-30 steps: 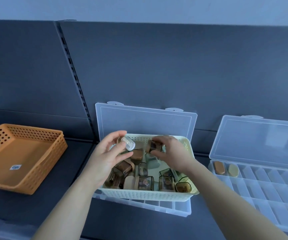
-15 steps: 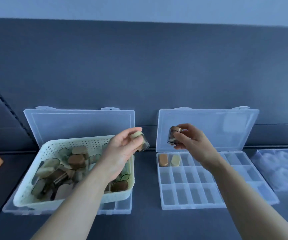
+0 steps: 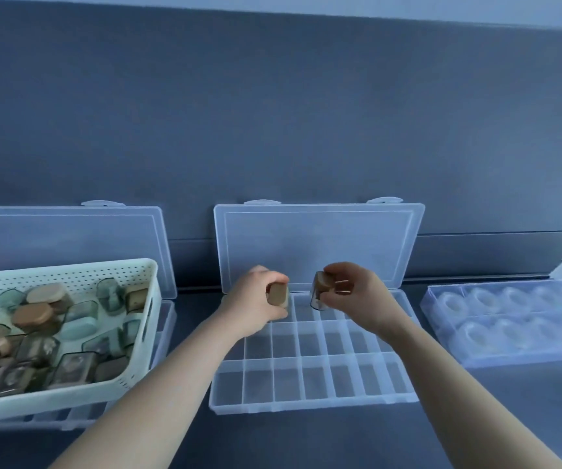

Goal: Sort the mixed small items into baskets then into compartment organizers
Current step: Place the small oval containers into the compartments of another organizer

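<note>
A clear compartment organizer (image 3: 313, 384) lies open in the middle, its lid leaning on the back wall. My left hand (image 3: 255, 302) grips a small jar with a tan lid (image 3: 278, 295) over the organizer's back left compartments. My right hand (image 3: 354, 296) pinches another small tan-lidded jar (image 3: 320, 287) just right of it, above the back row. A pale green perforated basket (image 3: 70, 397) at the left holds several small jars and cases (image 3: 36, 319). It rests on a second open organizer (image 3: 70, 418).
At the right stands a clear box (image 3: 509, 319) holding round transparent containers. A dark grey panel wall runs along the back. The dark shelf surface in front of the organizer is bare.
Both hands carried their jars from the basket rightward to the middle organizer and lowered them toward its back row. The view swung right, so the orange basket left the frame.
</note>
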`<state>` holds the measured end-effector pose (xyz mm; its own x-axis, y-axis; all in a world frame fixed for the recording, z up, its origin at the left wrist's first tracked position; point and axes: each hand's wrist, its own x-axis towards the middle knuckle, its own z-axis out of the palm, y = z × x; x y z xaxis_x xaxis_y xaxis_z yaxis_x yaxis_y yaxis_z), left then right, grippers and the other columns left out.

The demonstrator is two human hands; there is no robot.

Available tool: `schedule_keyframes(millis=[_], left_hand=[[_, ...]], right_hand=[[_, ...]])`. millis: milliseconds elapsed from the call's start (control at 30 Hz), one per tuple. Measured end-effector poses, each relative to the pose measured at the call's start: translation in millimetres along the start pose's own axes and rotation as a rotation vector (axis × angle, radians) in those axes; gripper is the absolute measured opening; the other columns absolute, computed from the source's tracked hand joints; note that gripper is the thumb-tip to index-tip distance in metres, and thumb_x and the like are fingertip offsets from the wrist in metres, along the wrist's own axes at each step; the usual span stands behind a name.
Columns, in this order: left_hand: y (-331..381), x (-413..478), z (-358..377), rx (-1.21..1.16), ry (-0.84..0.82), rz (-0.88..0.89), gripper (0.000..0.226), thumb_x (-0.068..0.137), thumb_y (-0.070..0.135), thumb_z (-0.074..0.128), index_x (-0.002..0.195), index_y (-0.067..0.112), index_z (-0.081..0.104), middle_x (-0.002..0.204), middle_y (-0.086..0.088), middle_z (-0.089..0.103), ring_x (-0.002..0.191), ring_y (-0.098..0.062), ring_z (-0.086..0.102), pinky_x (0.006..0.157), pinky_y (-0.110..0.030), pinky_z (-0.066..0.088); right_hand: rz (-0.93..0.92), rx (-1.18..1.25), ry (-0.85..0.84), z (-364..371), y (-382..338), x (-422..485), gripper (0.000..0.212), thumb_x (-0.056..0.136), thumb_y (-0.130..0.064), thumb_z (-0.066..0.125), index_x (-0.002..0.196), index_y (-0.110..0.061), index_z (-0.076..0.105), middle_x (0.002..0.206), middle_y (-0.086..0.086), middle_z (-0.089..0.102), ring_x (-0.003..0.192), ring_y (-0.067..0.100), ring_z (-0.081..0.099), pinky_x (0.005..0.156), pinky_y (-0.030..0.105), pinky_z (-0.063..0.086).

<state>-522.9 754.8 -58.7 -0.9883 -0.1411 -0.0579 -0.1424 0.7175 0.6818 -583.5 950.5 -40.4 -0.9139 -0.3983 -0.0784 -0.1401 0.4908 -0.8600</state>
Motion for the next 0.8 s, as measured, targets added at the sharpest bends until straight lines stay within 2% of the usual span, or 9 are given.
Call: schedule_keyframes(millis=[100,167,267,333,433,533,633,700,800], left_hand=[[1,7,9,0.094,-0.023,-0.021,0.059,0.070,0.027,0.083,0.124,0.026,0.060,0.117,0.006,0.051,0.106,-0.017,0.052,0.092,-0.035,0.047],[0,9,13,0.139,-0.035,-0.032,0.060,0.070,0.031,0.083,0.124,0.026,0.060,0.114,0.007,0.050,0.105,-0.015,0.049,0.082,-0.029,0.043],[-2,7,18,0.198,-0.054,-0.028,0.059,0.070,0.034,0.083,0.124,0.028,0.060,0.108,0.009,0.048,0.104,-0.014,0.046,0.071,-0.025,0.032],[-5,6,19,0.188,-0.049,-0.027,0.064,0.070,0.035,0.083,0.128,0.025,0.058,0.113,0.008,0.050,0.110,-0.016,0.046,0.077,-0.025,0.033],[-12,0,12,0.141,0.000,-0.026,0.064,0.074,0.034,0.080,0.132,0.023,0.055,0.126,0.007,0.050,0.118,-0.015,0.043,0.093,-0.026,0.037],[-24,-8,-1,0.179,0.031,-0.003,0.050,0.083,0.028,0.070,0.131,0.025,0.056,0.129,0.009,0.052,0.119,-0.014,0.039,0.094,-0.022,0.031],[-33,-13,-5,0.230,-0.010,-0.006,0.042,0.088,0.026,0.065,0.129,0.028,0.058,0.128,0.012,0.054,0.119,-0.015,0.037,0.097,-0.025,0.030],[-34,-13,-5,0.237,-0.017,-0.010,0.041,0.089,0.026,0.064,0.129,0.027,0.059,0.128,0.011,0.054,0.119,-0.016,0.038,0.100,-0.027,0.032],[-35,-13,-3,0.232,0.007,-0.019,0.041,0.089,0.027,0.064,0.130,0.026,0.058,0.128,0.010,0.053,0.119,-0.015,0.038,0.102,-0.030,0.033]], right_hand=[[-0.009,-0.011,-0.021,-3,6,2,0.037,0.075,-0.010,0.069,0.108,-0.022,0.059,0.091,-0.015,0.067,0.077,-0.006,0.065,0.066,0.015,0.050],[-0.025,-0.016,-0.040,-3,9,4,0.036,0.074,-0.008,0.069,0.106,-0.019,0.058,0.090,-0.012,0.066,0.074,-0.006,0.065,0.064,0.014,0.050],[-0.053,-0.048,-0.078,-1,12,7,0.037,0.072,-0.008,0.072,0.105,-0.018,0.058,0.090,-0.011,0.065,0.080,0.001,0.066,0.073,0.018,0.053],[-0.086,-0.095,-0.096,3,14,10,0.038,0.071,-0.012,0.075,0.104,-0.020,0.057,0.093,-0.009,0.066,0.090,0.008,0.065,0.080,0.019,0.052],[-0.132,-0.196,-0.119,14,17,15,0.036,0.074,-0.020,0.073,0.107,-0.021,0.059,0.096,-0.009,0.064,0.093,0.007,0.061,0.077,0.013,0.046],[-0.173,-0.317,-0.116,25,20,19,0.034,0.078,-0.022,0.069,0.111,-0.020,0.059,0.097,-0.010,0.057,0.087,0.008,0.054,0.070,0.007,0.038],[-0.195,-0.406,-0.158,28,22,19,0.029,0.079,-0.017,0.064,0.109,-0.016,0.060,0.099,-0.007,0.053,0.088,0.009,0.050,0.062,0.001,0.033],[-0.200,-0.431,-0.183,28,23,19,0.026,0.080,-0.016,0.064,0.106,-0.016,0.062,0.101,-0.005,0.051,0.092,0.010,0.048,0.064,0.002,0.032],[-0.190,-0.441,-0.199,29,24,18,0.024,0.081,-0.020,0.064,0.105,-0.016,0.063,0.105,-0.004,0.050,0.098,0.012,0.050,0.073,0.014,0.034]])
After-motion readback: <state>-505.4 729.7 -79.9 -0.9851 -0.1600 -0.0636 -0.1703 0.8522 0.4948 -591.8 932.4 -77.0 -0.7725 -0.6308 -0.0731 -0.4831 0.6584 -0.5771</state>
